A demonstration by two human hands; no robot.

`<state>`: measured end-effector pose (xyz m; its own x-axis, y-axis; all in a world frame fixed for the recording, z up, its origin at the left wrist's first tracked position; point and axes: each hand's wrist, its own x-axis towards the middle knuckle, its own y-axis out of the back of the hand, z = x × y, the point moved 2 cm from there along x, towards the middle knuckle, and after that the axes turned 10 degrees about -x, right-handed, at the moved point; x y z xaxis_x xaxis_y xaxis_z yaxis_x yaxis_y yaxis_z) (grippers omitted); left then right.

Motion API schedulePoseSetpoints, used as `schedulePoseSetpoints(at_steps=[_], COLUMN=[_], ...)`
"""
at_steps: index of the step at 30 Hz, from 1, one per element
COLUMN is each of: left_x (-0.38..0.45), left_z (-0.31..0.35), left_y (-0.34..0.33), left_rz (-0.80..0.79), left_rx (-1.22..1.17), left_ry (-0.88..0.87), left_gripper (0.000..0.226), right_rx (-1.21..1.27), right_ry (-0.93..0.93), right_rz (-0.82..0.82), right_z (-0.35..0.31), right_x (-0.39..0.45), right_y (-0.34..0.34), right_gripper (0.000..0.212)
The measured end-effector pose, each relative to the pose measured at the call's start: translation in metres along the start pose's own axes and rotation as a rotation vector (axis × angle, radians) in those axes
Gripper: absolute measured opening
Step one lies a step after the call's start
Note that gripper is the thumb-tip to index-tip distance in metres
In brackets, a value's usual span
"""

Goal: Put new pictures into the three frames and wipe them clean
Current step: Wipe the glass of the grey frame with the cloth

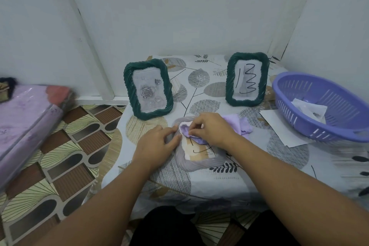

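The grey frame [196, 157] lies flat on the counter [269, 165] near its front edge, face up, with a new picture seen behind its pane. It is steadied at its left rim by the left hand [157, 141], whose fingers are laid fairly straight on it, pressing rather than clasping. The purple cloth [235, 125] is pinched in the clenched grip of the right hand [211, 130] and is pressed on the frame's upper part. The frame is judged light and stiff, its ribbed rim giving good purchase, while the pane is likely smooth and fragile, so it is best held by the rim. The cloth is soft and limp and is easily bunched. 2 green frames [148, 88] [247, 78] stand upright behind, apart from each other, and a purple basket [299, 117] rests at the right.
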<state>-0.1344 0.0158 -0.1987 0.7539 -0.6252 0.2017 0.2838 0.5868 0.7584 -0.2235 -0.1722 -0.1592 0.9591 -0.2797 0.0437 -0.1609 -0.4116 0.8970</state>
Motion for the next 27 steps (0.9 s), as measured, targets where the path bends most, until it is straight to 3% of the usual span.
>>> schedulePoseSetpoints(at_steps=[3, 8, 13, 19, 24, 27], left_x=[-0.001, 0.000, 0.000, 0.000, -0.001, -0.001], left_z=[0.001, 0.000, 0.001, 0.002, 0.003, 0.004], left_y=[0.001, 0.000, 0.001, 0.001, 0.002, 0.003], left_rz=[0.002, 0.012, 0.005, -0.004, 0.001, -0.002], left_rx=[-0.014, -0.017, 0.000, 0.000, -0.006, 0.001], left_ry=[0.006, 0.007, 0.012, 0.016, 0.023, 0.019], left_gripper=[0.044, 0.045, 0.045, 0.044, 0.045, 0.044], right_rx=[-0.015, 0.028, -0.026, 0.075, 0.039, 0.068], right_ry=[-0.022, 0.036, 0.024, 0.027, 0.024, 0.049], right_rz=[0.039, -0.049, 0.018, -0.108, -0.019, -0.116], right_z=[-0.004, 0.001, -0.005, 0.004, 0.000, 0.004], right_x=[0.001, -0.013, -0.009, -0.016, -0.015, -0.018], right_y=[-0.003, 0.003, 0.000, 0.004, -0.001, 0.002], right_gripper=[0.002, 0.006, 0.002, 0.006, 0.003, 0.004])
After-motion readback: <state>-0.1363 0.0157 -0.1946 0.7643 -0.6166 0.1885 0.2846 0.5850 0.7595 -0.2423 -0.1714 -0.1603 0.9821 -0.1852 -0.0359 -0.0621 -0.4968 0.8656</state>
